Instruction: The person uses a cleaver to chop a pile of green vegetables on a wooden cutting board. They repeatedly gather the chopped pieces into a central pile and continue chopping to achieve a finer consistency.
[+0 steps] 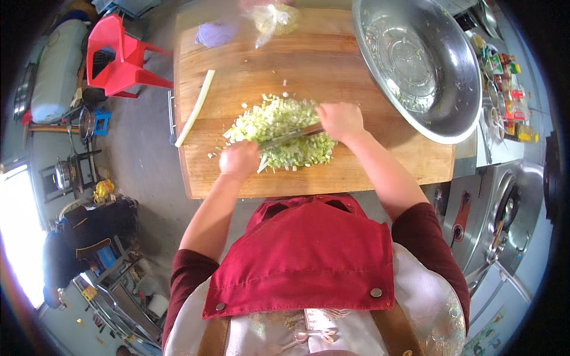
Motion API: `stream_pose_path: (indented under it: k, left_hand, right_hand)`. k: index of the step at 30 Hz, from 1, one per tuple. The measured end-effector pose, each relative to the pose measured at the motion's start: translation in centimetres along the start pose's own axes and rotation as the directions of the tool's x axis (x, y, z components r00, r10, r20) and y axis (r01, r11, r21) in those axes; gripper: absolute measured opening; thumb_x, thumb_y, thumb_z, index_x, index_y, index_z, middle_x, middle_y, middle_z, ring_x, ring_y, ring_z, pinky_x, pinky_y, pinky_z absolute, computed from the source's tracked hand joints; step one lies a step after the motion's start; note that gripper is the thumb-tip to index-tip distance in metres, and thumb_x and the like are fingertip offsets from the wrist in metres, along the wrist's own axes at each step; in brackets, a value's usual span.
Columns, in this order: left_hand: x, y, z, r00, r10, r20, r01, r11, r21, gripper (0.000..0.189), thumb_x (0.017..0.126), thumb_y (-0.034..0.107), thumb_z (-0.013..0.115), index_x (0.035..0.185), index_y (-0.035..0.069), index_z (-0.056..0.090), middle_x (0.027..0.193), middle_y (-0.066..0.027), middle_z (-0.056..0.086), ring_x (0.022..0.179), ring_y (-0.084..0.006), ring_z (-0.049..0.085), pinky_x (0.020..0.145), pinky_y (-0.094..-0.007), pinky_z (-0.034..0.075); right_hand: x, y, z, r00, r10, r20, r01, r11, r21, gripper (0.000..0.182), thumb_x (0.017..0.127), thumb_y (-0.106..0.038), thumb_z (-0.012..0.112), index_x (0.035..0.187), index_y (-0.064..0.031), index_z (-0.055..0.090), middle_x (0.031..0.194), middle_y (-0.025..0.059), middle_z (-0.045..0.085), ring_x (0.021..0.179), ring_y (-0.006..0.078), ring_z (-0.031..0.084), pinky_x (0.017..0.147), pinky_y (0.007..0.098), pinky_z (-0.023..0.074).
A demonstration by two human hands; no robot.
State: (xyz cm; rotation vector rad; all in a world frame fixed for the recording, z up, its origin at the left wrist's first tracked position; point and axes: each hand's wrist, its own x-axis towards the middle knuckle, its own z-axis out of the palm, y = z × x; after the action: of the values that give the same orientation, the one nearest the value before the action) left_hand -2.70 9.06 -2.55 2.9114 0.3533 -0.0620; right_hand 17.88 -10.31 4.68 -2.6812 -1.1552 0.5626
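Observation:
A heap of chopped pale green vegetable (285, 120) lies on the wooden board (392, 164). Across the heap runs a knife (287, 138), its blade seen edge-on. My right hand (342, 121) is closed around the handle at the heap's right side. At the other end, my left hand (239, 159) is at the blade's tip at the lower left; its fingers are blurred and it is unclear whether they grip the blade or press on it. One long pale stalk (196, 108) lies uncut near the board's left edge.
A large metal basin (423, 66) rests on the right of the board. At the far edge are a knotted plastic bag (276, 20) with yellowish contents and a crumpled purple thing (216, 34). A red chair (120, 62) stands to the left; bottles (516, 102) and a stove (507, 209) are at the right.

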Motion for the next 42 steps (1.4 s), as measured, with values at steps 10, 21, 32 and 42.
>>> stream_pose_path:
  k: [10, 21, 32, 42]
  left_hand:
    - [-0.2, -1.2, -0.4, 0.962, 0.225, -0.157, -0.243, 0.965, -0.102, 0.011, 0.072, 0.018, 0.065, 0.068, 0.01, 0.059, 0.065, -0.0077, 0.056, 0.058, -0.0271, 0.059, 0.049, -0.0397, 0.047]
    - [2.3, -0.3, -1.2, 0.985, -0.16, -0.07, 0.16, 0.987, -0.005, 0.021, 0.081, 0.028, 0.063, 0.073, 0.009, 0.06, 0.075, -0.0101, 0.061, 0.068, -0.0314, 0.061, 0.06, -0.0428, 0.049]
    - [0.4, -3.9, -1.7, 0.99, 0.062, -0.13, -0.083, 0.982, -0.167, 0.016, 0.075, 0.022, 0.066, 0.067, 0.011, 0.058, 0.07, -0.0054, 0.059, 0.063, -0.0263, 0.061, 0.053, -0.0384, 0.048]
    - [1.6, -2.4, -4.7, 0.942, 0.285, -0.176, -0.301, 0.951, -0.072, 0.007, 0.067, 0.012, 0.065, 0.07, 0.013, 0.059, 0.065, -0.0035, 0.057, 0.064, -0.0248, 0.06, 0.059, -0.0387, 0.049]
  right_hand:
    - [-4.2, -0.3, 2.5, 0.995, -0.053, -0.084, 0.045, 0.994, -0.096, 0.032, 0.094, -0.03, 0.042, 0.074, -0.0109, 0.059, 0.062, 0.0085, 0.062, 0.056, 0.0263, 0.063, 0.054, 0.0391, 0.0517]
    - [9.7, -0.2, -1.2, 0.987, -0.047, 0.152, 0.042, 0.998, 0.036, 0.043, 0.097, -0.031, 0.035, 0.07, -0.0091, 0.061, 0.068, 0.0077, 0.065, 0.064, 0.0248, 0.065, 0.059, 0.039, 0.0511]
    - [0.9, -5.1, -4.8, 0.978, -0.087, 0.189, 0.087, 0.996, 0.011, 0.037, 0.096, -0.031, 0.035, 0.083, -0.0084, 0.061, 0.08, 0.0124, 0.067, 0.076, 0.0291, 0.067, 0.07, 0.0448, 0.0527]
    - [-3.5, -3.3, -2.2, 0.93, -0.253, 0.267, 0.269, 0.963, -0.024, 0.035, 0.089, -0.039, 0.052, 0.1, -0.0058, 0.055, 0.073, 0.0149, 0.065, 0.071, 0.0342, 0.064, 0.064, 0.0481, 0.0502]
